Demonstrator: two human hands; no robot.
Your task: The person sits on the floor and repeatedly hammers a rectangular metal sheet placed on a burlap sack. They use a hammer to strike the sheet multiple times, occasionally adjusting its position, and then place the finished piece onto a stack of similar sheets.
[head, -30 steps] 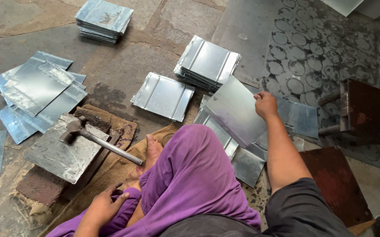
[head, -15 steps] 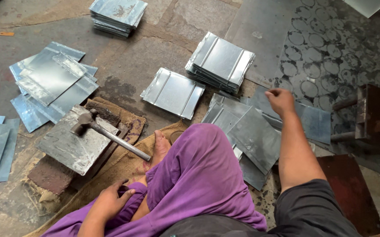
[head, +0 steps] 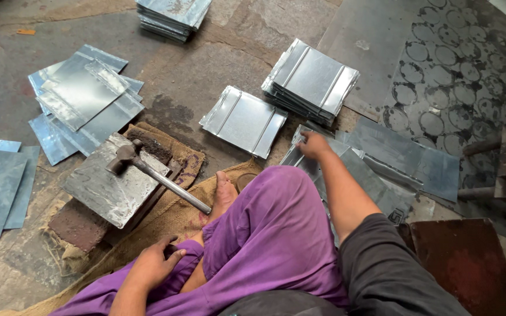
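Your left hand [head: 150,266] rests loosely open on your purple-clad leg [head: 264,246], holding nothing. Beyond it a hammer [head: 147,172] lies on a metal block [head: 112,187]. To the right, your right hand [head: 314,145] presses its fingers on a flat metal sheet [head: 375,169] on the floor; farther off sits a stack of ribbed sheets [head: 311,79].

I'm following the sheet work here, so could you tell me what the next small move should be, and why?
Probably closing the right hand on the top flat sheet and lifting it toward the block: the fingers rest on the loose pile, the block is bare except for the hammer, and the left hand rests on the leg.
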